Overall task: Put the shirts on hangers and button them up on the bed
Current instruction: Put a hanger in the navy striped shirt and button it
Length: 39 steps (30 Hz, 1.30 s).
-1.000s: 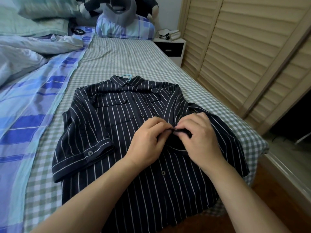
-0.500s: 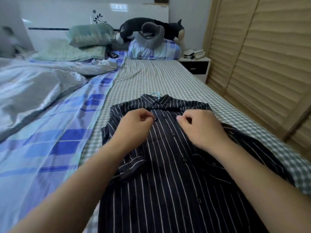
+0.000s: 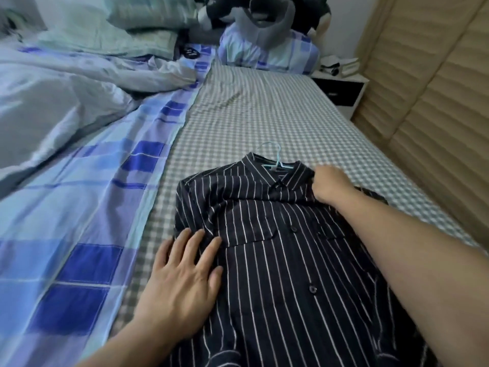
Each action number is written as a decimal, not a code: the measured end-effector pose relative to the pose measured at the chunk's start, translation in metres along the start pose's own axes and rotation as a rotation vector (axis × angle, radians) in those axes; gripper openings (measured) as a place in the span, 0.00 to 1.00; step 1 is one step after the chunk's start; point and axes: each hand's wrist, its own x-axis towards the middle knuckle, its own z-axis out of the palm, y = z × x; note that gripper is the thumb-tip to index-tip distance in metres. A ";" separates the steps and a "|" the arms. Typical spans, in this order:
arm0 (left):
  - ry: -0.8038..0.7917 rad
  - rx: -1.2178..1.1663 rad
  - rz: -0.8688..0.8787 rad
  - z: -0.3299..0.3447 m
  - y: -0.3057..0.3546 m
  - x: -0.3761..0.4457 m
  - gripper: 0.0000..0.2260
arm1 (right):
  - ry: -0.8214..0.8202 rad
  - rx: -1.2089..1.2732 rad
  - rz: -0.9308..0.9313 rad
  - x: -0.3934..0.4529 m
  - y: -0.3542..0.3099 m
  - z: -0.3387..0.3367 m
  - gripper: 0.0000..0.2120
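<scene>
A dark navy shirt with white stripes (image 3: 277,274) lies flat and buttoned on the checked bed sheet (image 3: 251,115). A light blue hanger (image 3: 275,157) sits inside it, its hook poking out past the collar. My left hand (image 3: 182,276) rests flat with straight fingers on the shirt's left sleeve and side. My right hand (image 3: 330,185) grips the shirt at the right shoulder, beside the collar, its fingers curled into the fabric.
A blue plaid blanket (image 3: 79,221) and a rumpled pale duvet (image 3: 53,102) cover the bed's left side. Pillows and a plush toy (image 3: 264,19) lie at the head. A nightstand (image 3: 341,86) and slatted wooden doors (image 3: 436,102) are on the right.
Both hands left the button placket. My left hand went down and left to lie flat on the sleeve; my right hand went up to the right shoulder and took hold of the fabric.
</scene>
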 end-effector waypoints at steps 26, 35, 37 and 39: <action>0.374 -0.707 0.720 -0.724 0.217 0.074 0.13 | 0.991 0.377 -0.023 -0.389 0.112 -0.650 0.14; 0.696 -0.916 1.033 -0.833 0.341 0.025 0.04 | 0.680 0.096 0.129 -0.502 0.203 -0.768 0.27; 0.657 -0.940 1.124 -0.843 0.375 0.016 0.10 | 0.552 0.059 0.141 -0.509 0.225 -0.773 0.20; 0.537 -0.900 1.236 -0.851 0.404 0.011 0.17 | 0.707 -0.009 0.135 -0.527 0.254 -0.779 0.15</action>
